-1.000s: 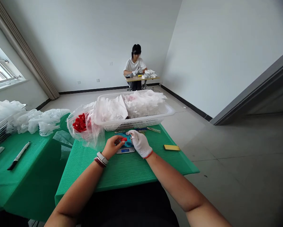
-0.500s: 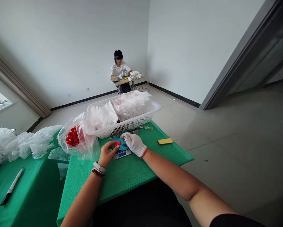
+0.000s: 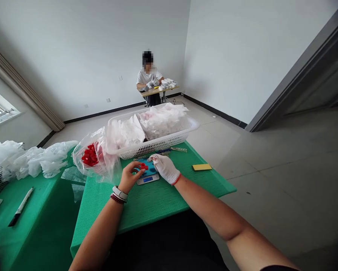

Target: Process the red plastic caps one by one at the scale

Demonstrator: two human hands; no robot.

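Over a small digital scale (image 3: 148,180) my bare left hand (image 3: 130,176) pinches a small red plastic piece (image 3: 144,166) between thumb and fingers. Just to its right is my right hand (image 3: 165,168), in a white knit glove with an orange-red cuff. Its thumb and fingertips are pressed together above the scale's right side; what they hold, if anything, is too small to make out. A bright blue surface (image 3: 150,172) shows on the scale between the hands, partly covered by them.
Behind the hands stands a white basket (image 3: 157,144) of white plastic bags. A clear bag of red pieces (image 3: 90,154) lies left of it. A yellow block (image 3: 202,167) rests on the green cloth, right. On the left table lies a marker (image 3: 21,206). A person (image 3: 149,77) sits farther back.
The camera view has shifted a little. In my left hand the red piece is turned and shows more of its shape. My right hand stays pinched close by.
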